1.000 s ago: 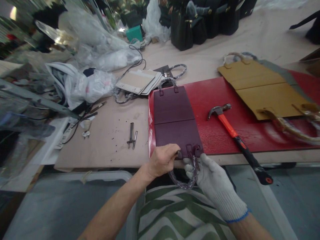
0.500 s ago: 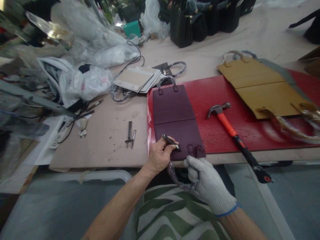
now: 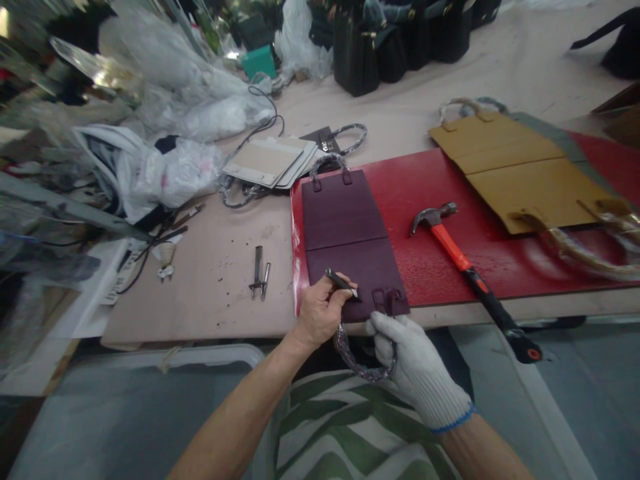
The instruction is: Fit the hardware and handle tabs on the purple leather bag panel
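A flat dark purple leather bag panel [image 3: 345,233] lies on a red board [image 3: 425,200], with a wrapped handle loop [image 3: 360,363] hanging off the near table edge. My left hand [image 3: 320,310], bare, pinches a small dark metal punch-like tool [image 3: 341,283] against the panel's near corner. In a white knit glove, my right hand [image 3: 407,357] is closed round the hanging handle just under the panel's two strap tabs [image 3: 387,300].
An orange-handled hammer [image 3: 465,267] lies on the red board, right of the panel. A tan bag panel [image 3: 520,170] sits further right. Small metal tools [image 3: 260,270] lie on the bare table to the left. Plastic bags, beige panels [image 3: 270,160] and black handbags [image 3: 380,40] crowd the back.
A second ago my left hand gripped the panel's near edge; it then lifted, now pinching the small dark tool over the corner. My right hand slid lower on the handle loop.
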A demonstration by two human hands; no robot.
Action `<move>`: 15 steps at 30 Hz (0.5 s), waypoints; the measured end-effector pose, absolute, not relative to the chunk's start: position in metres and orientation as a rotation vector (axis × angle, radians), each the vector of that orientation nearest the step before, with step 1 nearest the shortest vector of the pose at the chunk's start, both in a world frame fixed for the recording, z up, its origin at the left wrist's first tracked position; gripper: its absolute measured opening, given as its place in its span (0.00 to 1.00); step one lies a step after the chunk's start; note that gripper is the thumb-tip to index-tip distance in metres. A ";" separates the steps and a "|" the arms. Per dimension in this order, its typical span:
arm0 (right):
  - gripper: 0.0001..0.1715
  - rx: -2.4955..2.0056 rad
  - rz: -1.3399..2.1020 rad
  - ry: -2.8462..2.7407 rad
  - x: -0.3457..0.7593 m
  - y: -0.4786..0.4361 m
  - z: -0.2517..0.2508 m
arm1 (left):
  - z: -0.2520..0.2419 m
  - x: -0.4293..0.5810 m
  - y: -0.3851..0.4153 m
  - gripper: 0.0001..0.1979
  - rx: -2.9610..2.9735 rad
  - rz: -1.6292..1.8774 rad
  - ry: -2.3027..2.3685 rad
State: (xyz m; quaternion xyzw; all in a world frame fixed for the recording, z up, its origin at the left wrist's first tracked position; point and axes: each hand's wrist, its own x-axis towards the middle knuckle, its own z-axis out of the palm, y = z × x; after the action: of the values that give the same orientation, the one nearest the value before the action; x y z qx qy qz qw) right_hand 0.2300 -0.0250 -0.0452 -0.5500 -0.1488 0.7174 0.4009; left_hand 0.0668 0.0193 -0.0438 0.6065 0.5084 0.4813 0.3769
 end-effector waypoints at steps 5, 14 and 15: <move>0.21 -1.325 1.806 -0.329 0.229 -0.027 -0.050 | -0.041 0.071 0.018 0.06 1.738 1.188 1.345; 0.21 -1.366 1.805 -0.327 0.229 -0.025 -0.042 | -0.038 0.069 0.026 0.06 1.735 1.098 1.343; 0.22 -1.373 1.809 -0.330 0.230 -0.025 -0.041 | -0.037 0.067 0.028 0.05 1.692 1.082 1.337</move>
State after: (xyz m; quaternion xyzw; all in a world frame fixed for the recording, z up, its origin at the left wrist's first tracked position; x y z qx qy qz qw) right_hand 0.2297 -0.0249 -0.0409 -0.5453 -0.1311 0.7188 0.4108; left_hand 0.0674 0.0281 -0.0373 0.6553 0.5176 0.4190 0.3564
